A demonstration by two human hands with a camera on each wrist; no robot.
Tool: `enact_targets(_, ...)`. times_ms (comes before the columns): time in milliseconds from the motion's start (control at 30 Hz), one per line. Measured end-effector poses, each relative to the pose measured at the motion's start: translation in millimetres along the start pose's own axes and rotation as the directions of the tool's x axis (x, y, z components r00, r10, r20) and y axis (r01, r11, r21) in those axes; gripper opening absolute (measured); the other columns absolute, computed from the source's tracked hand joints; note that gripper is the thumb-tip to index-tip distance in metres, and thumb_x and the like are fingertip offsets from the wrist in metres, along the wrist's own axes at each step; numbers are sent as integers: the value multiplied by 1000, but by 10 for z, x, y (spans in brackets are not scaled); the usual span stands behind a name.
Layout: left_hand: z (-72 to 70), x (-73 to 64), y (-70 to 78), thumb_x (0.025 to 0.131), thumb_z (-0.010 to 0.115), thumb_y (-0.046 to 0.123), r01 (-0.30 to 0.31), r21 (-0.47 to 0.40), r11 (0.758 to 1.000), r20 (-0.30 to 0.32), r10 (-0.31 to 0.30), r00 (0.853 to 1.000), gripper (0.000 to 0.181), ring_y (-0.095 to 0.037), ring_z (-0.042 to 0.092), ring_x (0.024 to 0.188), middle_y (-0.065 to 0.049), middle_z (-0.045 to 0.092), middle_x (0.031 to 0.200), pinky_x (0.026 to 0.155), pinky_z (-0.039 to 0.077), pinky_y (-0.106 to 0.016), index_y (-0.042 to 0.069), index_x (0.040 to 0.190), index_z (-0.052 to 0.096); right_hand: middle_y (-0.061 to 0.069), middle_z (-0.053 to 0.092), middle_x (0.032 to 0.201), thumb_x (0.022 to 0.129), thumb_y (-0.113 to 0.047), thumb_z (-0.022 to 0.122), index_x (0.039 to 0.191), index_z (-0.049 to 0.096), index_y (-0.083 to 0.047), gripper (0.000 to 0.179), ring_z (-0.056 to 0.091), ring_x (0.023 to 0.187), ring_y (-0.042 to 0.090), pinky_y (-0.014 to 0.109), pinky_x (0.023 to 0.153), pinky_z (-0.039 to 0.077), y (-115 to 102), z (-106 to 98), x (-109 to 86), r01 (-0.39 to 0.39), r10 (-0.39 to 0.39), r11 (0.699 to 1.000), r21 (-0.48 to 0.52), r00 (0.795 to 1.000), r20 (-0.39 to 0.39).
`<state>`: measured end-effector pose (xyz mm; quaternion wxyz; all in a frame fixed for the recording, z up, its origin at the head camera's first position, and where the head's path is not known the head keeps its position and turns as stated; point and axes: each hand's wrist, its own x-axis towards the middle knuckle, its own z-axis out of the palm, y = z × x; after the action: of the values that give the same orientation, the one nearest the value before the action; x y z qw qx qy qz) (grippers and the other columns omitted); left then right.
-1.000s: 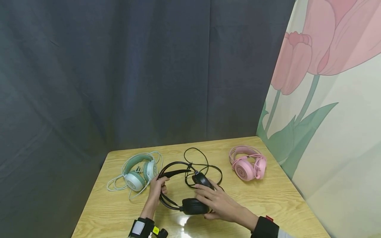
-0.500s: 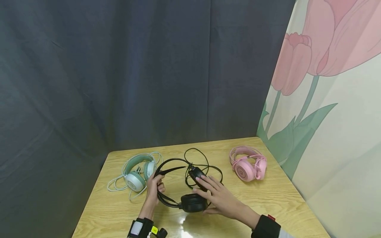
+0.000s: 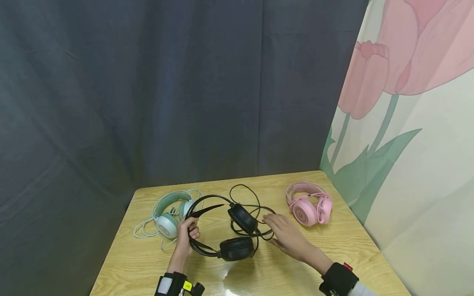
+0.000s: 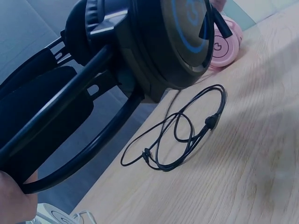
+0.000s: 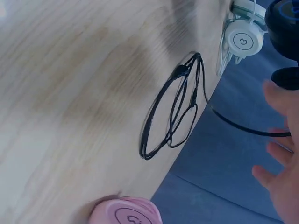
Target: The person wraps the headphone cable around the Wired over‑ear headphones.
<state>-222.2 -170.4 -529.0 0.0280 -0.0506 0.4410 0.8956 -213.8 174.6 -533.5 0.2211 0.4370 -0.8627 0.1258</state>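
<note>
Cloth, dark blue-grey, hangs behind a pale wood-grain table; a white wall painted with pink tulips stands at right. Above the table, the left hand grips black over-ear headphones by their headband; the right hand, fingers loosely parted, is near their black cable. Mint-and-white headphones lie left, pink headphones right.

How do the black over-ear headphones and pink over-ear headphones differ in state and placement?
Support: the left hand holds the black over-ear headphones; the pink over-ear headphones rest on the wood-grain table.
Placement: the pink pair sits farther right than the black pair in the head view.
Shared: both are two-cup headsets.
</note>
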Motion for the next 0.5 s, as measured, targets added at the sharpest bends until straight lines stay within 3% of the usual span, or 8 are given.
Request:
enact_targets(100, -11, -2, -5, 79, 51, 5, -3, 10, 1000, 1, 3, 1000, 24, -4, 24, 38, 4, 25, 56, 32, 25, -15, 5, 102, 42, 12, 50, 113, 86, -13, 45, 115, 47, -2, 31, 41, 111, 29, 41, 94, 30, 3, 14, -51, -22, 22, 999, 26, 1000, 4)
enact_targets(233, -41, -7, -18, 80, 49, 4, -15, 21, 1000, -26, 16, 1000, 12, -4, 24, 38, 3, 25, 55, 33, 25, -16, 6, 91, 44, 4, 55, 97, 78, 6, 43, 99, 54, -6, 27, 51, 95, 17, 31, 82, 42, 8, -19, -123, -76, 80, 988, 135, 996, -26)
enact_targets(333, -66, -7, -24, 80, 49, 4, -26, 23, 999, -64, 27, 998, 7, -5, 25, 38, 2, 25, 54, 34, 24, -16, 8, 79, 43, -4, 56, 90, 81, 2, 46, 96, 55, -8, 20, 53, 84, 9, 26, 73, 45, 7, -59, -162, -69, 80, 984, 167, 995, -63)
enact_targets(400, -72, -5, -25, 79, 49, 4, -33, 28, 999, -95, 36, 995, 9, -5, 24, 38, 2, 25, 54, 34, 24, -16, 8, 76, 42, -7, 55, 86, 87, -5, 41, 99, 56, -9, 19, 51, 80, 6, 24, 70, 44, -5, -92, -171, -45, 57, 987, 154, 995, -79)
enact_targets(500, -68, 2, -27, 78, 50, 4, -41, 50, 998, -138, 48, 989, 10, -5, 24, 38, 2, 25, 55, 36, 22, -17, 9, 74, 42, -8, 53, 88, 92, -13, 28, 104, 57, -11, 31, 49, 80, 5, 22, 69, 42, -50, -151, -141, 23, -10, 992, 122, 995, -101)
